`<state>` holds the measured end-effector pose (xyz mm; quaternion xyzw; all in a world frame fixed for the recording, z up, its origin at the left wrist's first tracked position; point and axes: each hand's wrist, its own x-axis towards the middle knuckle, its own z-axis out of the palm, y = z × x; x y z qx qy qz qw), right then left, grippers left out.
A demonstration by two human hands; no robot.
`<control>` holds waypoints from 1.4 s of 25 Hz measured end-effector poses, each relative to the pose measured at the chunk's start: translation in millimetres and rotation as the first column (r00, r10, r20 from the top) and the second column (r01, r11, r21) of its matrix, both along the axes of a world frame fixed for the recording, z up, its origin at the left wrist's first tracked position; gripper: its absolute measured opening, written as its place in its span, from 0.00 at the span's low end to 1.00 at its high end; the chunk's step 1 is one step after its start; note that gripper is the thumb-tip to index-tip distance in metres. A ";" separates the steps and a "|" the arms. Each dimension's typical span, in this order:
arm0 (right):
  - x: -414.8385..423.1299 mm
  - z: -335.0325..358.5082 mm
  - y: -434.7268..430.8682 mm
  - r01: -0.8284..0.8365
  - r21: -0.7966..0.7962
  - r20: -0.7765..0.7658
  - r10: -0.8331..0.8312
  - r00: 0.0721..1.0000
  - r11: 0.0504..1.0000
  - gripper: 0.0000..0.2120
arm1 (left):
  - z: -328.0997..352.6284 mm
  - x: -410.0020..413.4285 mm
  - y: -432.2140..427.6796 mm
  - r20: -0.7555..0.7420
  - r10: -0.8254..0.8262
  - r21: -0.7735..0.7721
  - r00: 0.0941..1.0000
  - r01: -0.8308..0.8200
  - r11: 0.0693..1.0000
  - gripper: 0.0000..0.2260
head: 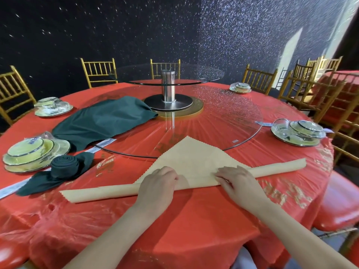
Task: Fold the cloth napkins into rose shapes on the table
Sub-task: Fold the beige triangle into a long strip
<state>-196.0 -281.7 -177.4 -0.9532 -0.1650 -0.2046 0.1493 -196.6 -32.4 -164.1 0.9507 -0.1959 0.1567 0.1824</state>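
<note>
A beige cloth napkin (191, 155) lies on the red table as a triangle, its long base rolled into a band that runs from lower left to upper right. My left hand (158, 181) and my right hand (236, 178) both press on the middle of that rolled band, fingers curled over its edge. A dark green napkin folded into a rose (65, 165) stands to the left, its leaves spread flat. A loose dark green napkin (103, 119) lies farther back on the left.
A glass turntable (242, 117) on a steel post (168, 85) fills the table's middle. Wrapped place settings sit at left (33, 152), far left (52, 106), right (298, 132) and far right (240, 87). Gold chairs ring the red plastic-covered table (174, 220).
</note>
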 end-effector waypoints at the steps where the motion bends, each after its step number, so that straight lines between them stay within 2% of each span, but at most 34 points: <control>1: -0.7 -1.3 0.0 0.005 -0.018 -0.022 -0.005 1.000 1.000 0.12 | 1.5 -1.1 -6.8 0.007 -0.036 0.032 0.999 0.036 0.999 0.08; 4: -4.3 -3.8 -1.9 0.002 -0.035 -0.140 -0.006 0.990 0.999 0.23 | 7.6 -6.3 -35.8 -0.111 -0.129 0.084 0.985 0.139 0.987 0.15; 6: -5.5 -4.4 -3.5 -0.002 -0.037 -0.198 -0.005 0.980 0.999 0.32 | 10.2 -5.1 -57.5 -0.184 -0.154 0.169 0.971 0.186 0.968 0.19; 8: -7.0 -3.8 -3.0 -0.001 -0.082 -0.256 -0.020 0.967 0.997 0.38 | 8.1 -1.4 -72.6 -0.229 -0.153 0.237 0.961 0.208 0.949 0.23; 10: -9.2 -2.5 -2.9 0.017 -0.140 -0.287 -0.057 0.956 0.990 0.40 | -0.1 1.8 -80.7 -0.261 -0.126 0.281 0.957 0.200 0.939 0.25; 13: -12.8 0.8 -5.9 0.062 -0.209 -0.305 -0.126 0.944 0.976 0.41 | -11.4 -0.1 -81.1 -0.234 -0.092 0.296 0.968 0.161 0.942 0.34; 16: -14.4 1.1 -11.7 0.112 -0.209 -0.330 -0.178 0.927 0.972 0.42 | -15.4 1.7 -80.1 -0.231 -0.089 0.300 0.969 0.158 0.941 0.32; 18: -14.3 1.7 -15.3 0.116 -0.216 -0.344 -0.187 0.920 0.970 0.43 | -12.7 0.6 -79.6 -0.235 -0.095 0.291 0.967 0.164 0.943 0.36; 21: -14.3 1.9 -25.6 0.148 -0.232 -0.350 -0.224 0.909 0.962 0.49 | -12.2 -1.8 -79.2 -0.245 -0.093 0.282 0.965 0.163 0.945 0.39; 25: -13.3 5.5 -47.0 0.235 -0.253 -0.386 -0.321 0.865 0.938 0.40 | -9.1 -3.1 -79.1 -0.238 -0.070 0.309 0.969 0.144 0.940 0.34; 28: -11.0 7.3 -58.2 0.234 -0.274 -0.424 -0.335 0.841 0.933 0.35 | -10.3 -2.4 -78.4 -0.245 -0.062 0.310 0.968 0.139 0.940 0.30; 32: -7.7 11.6 -81.0 0.246 -0.284 -0.438 -0.354 0.826 0.927 0.35 | -11.6 -2.8 -78.4 -0.241 -0.070 0.309 0.968 0.145 0.940 0.40; 35: -5.5 13.0 -96.2 0.252 -0.274 -0.451 -0.355 0.819 0.928 0.36 | -10.7 -3.2 -79.2 -0.245 -0.068 0.298 0.967 0.142 0.944 0.41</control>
